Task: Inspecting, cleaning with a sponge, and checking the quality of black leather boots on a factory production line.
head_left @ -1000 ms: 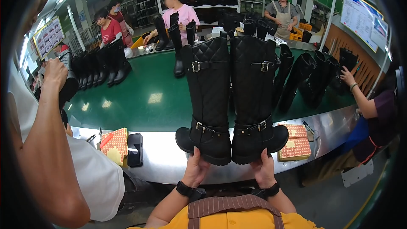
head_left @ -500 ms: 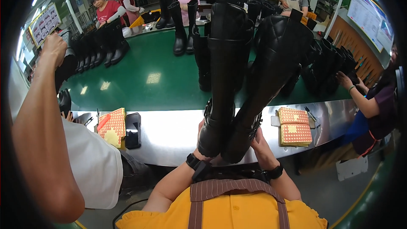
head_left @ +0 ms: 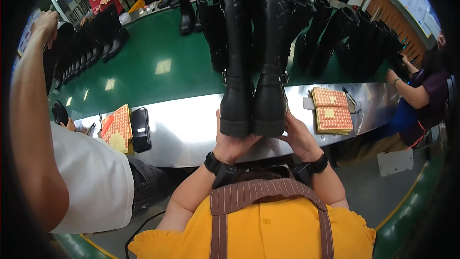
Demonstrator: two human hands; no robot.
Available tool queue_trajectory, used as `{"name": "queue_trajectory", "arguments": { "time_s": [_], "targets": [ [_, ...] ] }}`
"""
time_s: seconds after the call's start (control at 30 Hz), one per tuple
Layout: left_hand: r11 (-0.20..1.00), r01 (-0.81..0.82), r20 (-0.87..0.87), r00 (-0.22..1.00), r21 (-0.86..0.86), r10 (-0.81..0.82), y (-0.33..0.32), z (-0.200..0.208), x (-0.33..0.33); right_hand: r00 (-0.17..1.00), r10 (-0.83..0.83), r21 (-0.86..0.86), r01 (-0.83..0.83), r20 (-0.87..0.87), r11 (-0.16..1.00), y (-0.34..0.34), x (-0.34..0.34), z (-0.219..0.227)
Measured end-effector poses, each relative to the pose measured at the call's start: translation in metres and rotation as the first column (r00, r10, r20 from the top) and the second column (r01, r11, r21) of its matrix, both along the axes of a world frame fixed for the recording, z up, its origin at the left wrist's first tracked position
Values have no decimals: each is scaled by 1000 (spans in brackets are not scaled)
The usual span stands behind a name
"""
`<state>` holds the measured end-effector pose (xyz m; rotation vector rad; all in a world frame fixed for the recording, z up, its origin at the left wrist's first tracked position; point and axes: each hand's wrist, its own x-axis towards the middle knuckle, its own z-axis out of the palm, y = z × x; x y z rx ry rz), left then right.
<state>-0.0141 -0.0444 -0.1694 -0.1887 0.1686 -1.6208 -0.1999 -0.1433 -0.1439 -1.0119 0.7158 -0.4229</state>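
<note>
A pair of tall black boots with buckled ankle straps and quilted upper panels is held up in front of me, heels toward me. My left hand point(head_left: 231, 145) is closed under the sole and outer side of the left boot point(head_left: 237, 52). Gripped low by the heel, the right boot point(head_left: 272, 52) sits in my right hand point(head_left: 303, 136). The two boots stand almost upright, side by side with a narrow gap at the ankles. Parts of my fingers are hidden beneath and behind the soles.
A steel ledge point(head_left: 191, 127) edges the green tabletop point(head_left: 143, 74). Sticker sheets point(head_left: 331, 115) lie on the right, more sticker sheets point(head_left: 120, 129) and a black phone point(head_left: 140, 129) on the left. Boots point(head_left: 91, 43) line the table. Co-workers stand close on both sides.
The boots have turned from leaning rightward with their shafts apart to nearly upright and parallel, heels facing me. My hands have shifted round the soles. The view has tipped downward.
</note>
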Motion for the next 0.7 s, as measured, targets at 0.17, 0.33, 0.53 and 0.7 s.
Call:
{"name": "queue_trajectory", "arguments": {
  "time_s": [0.17,0.33,0.53,0.7],
  "targets": [
    [1000,13,-38,999,-1,-13,3,-3,-2,1000,-15,6,15,-23,1000,3,4,2],
    [999,-41,227,973,24,35,3,-17,-4,999,-6,-46,8,35,999,4,-3,-4],
    [883,-303,715,-697,-357,50,9,-21,-9,959,-59,70,42,277,997,2,-5,-29],
    [813,-575,976,110,-92,188,12,-11,-7,876,-43,116,-15,481,993,5,-3,-49]
  ]
}}
